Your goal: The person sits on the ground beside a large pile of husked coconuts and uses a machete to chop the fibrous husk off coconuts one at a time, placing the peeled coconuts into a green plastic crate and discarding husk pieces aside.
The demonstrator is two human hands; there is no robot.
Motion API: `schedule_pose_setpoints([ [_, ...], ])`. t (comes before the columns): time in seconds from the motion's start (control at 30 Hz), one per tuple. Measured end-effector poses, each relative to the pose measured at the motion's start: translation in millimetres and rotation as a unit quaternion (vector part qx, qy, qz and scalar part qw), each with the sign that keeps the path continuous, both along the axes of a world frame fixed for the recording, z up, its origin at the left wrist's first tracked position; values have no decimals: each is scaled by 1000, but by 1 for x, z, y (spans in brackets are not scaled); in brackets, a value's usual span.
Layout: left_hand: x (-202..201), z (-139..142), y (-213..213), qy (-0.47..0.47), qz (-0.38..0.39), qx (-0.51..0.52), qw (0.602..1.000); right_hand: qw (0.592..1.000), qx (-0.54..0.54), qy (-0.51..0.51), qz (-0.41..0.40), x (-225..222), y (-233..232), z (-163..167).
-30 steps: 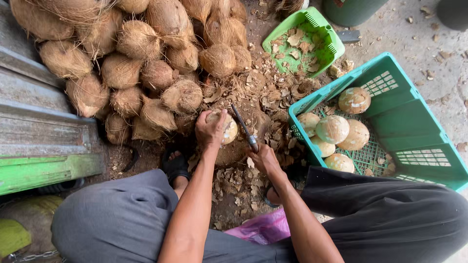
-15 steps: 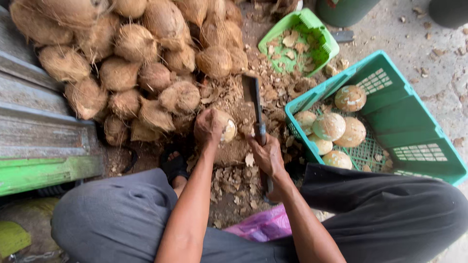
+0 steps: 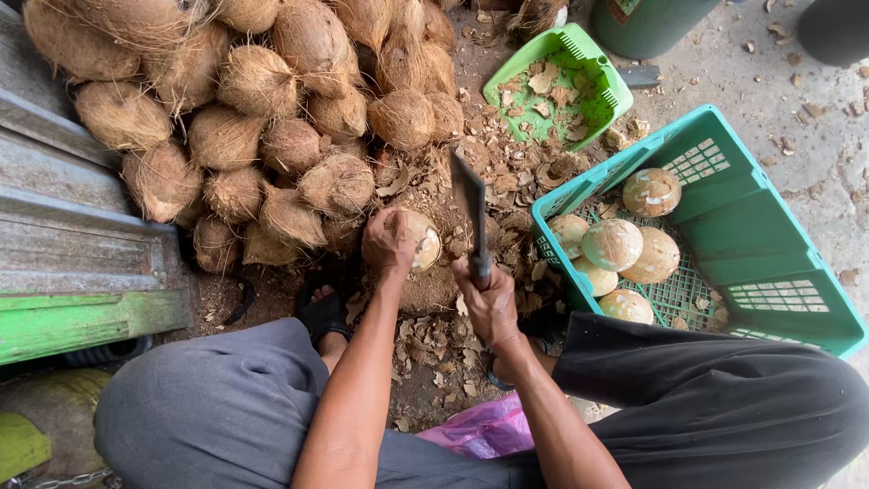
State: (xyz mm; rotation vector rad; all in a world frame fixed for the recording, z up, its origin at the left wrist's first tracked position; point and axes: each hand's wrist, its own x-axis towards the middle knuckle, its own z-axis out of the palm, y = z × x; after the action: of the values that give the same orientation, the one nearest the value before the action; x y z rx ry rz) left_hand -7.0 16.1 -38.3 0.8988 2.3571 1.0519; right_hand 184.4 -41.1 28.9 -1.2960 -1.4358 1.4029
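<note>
My left hand [image 3: 389, 241] grips a partly peeled coconut [image 3: 421, 241] and holds it on a round wooden block [image 3: 430, 288] between my knees. My right hand [image 3: 489, 303] is closed around the handle of a cleaver [image 3: 472, 206], whose dark blade points up and away, just right of the coconut. The blade's edge stands close beside the coconut, not touching it as far as I can see.
A heap of brown husked coconuts [image 3: 262, 100] lies ahead to the left. A teal crate [image 3: 769, 263] at right holds several peeled coconuts [image 3: 615, 244]. A small green basket [image 3: 593, 68] holds shell chips. Shell scraps [image 3: 434, 353] litter the ground. A green plank [image 3: 81, 321] lies left.
The cleaver has swung up from a low slant to nearly upright beside the coconut. My left hand has kept hold of the coconut and turned it slightly.
</note>
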Motion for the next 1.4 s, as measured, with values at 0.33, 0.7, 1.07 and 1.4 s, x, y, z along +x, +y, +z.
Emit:
schedule_pose_setpoints([
  [0.33, 0, 2, -1, -30, 27, -49, 998, 985, -7, -171, 32, -3, 2, 12],
  [0.7, -7, -1, -3, 19, 0, -58, 998, 954, -181, -216, 99, -5, 8, -18],
  [1.07, -11, 5, 6, 28, -52, -32, 998, 965, -159, -197, 68, 2, 8, -29],
  [1.4, -11, 9, -5, -120, 81, -9, 989, 955, -221, -189, 64, 6, 16, -16],
])
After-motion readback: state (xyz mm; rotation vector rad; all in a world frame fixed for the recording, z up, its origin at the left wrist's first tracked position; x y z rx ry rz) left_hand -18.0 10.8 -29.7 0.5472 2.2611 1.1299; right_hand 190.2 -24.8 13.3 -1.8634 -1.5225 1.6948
